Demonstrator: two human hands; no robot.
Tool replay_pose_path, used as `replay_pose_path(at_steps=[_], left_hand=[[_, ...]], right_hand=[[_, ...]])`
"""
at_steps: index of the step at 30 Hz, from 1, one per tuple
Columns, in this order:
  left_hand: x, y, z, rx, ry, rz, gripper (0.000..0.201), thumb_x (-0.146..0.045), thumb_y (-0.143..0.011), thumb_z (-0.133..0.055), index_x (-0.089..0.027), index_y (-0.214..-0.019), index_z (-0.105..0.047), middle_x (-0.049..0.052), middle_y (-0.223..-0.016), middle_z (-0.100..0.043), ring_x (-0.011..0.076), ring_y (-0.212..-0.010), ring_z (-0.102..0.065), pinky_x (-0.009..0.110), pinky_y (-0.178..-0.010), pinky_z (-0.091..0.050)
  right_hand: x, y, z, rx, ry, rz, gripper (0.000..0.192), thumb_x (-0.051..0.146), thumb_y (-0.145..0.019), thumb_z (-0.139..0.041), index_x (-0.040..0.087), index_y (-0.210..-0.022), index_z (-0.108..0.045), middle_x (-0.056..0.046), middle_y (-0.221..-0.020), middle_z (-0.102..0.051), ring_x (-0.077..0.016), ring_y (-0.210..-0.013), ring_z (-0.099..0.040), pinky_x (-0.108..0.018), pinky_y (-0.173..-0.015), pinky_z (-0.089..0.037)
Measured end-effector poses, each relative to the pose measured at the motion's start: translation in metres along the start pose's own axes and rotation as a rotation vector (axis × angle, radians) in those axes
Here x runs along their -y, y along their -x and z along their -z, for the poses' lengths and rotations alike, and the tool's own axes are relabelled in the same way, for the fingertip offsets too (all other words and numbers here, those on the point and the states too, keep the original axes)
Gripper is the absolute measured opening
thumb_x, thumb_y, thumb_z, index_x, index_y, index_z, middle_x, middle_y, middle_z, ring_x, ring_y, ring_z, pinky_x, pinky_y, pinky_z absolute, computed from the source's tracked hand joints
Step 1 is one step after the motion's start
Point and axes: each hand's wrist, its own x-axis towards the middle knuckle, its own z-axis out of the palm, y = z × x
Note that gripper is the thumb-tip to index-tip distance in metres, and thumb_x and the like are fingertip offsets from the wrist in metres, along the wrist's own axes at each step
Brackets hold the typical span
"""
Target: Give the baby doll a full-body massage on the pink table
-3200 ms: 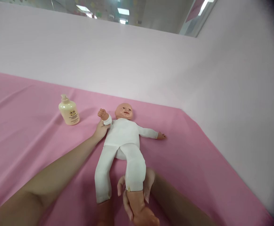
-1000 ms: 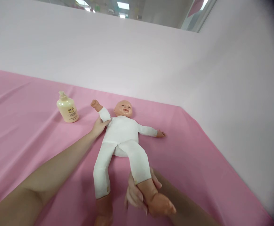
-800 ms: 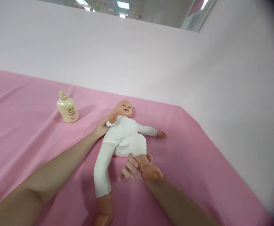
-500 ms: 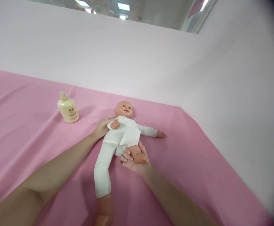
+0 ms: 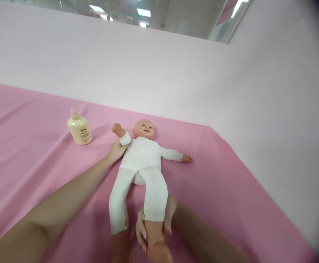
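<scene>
Fingers [image 5: 141, 230] hold a doll [image 5: 141, 153] on pink cloth [image 5: 216, 182] beside white walls [image 5: 148, 73].

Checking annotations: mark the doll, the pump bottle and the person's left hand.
Doll [image 5: 141, 154]: head view, front of the white torso.
Pump bottle [image 5: 79, 130]: head view, pale body, below the pump.
Left hand [image 5: 117, 151]: head view, middle of the hand.
</scene>
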Motion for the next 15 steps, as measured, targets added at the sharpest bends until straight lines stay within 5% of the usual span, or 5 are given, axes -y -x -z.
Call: replay_pose_path(at_steps=[6, 11, 15], left_hand=[[-0.002, 0.0, 0.0, -0.049, 0.055, 0.038, 0.041, -0.045, -0.072, -0.072, -0.016, -0.1, -0.068, 0.011, -0.107, -0.073, 0.029, -0.102, -0.066, 0.046, -0.096, -0.047], [-0.002, -0.002, 0.0, -0.069, 0.07, 0.01, 0.039, -0.048, -0.072, -0.073, -0.017, -0.096, -0.069, 0.011, -0.106, -0.074, 0.0302, -0.104, -0.066, 0.047, -0.098, -0.047], [0.002, -0.002, 0.0, -0.018, 0.021, -0.078, 0.035, -0.046, -0.076, -0.069, -0.018, -0.098, -0.07, 0.011, -0.107, -0.074, 0.0302, -0.107, -0.066, 0.048, -0.1, -0.047]], right_hand=[[-0.025, -0.001, 0.007, -0.059, -0.035, -0.291, 0.062, 0.012, -0.031, -0.097, 0.017, -0.085, -0.067, -0.007, -0.081, -0.074, -0.025, -0.087, -0.073, -0.033, -0.077, -0.055], [-0.019, 0.006, -0.012, -0.132, 0.006, -0.226, 0.057, 0.019, -0.038, -0.097, 0.017, -0.085, -0.066, -0.006, -0.087, -0.071, -0.0186, -0.081, -0.07, -0.026, -0.072, -0.055], [-0.001, 0.016, -0.032, -0.17, 0.014, 0.013, 0.054, 0.049, -0.055, -0.09, 0.017, -0.087, -0.061, -0.006, -0.085, -0.067, -0.0142, -0.072, -0.067, -0.022, -0.065, -0.054]])
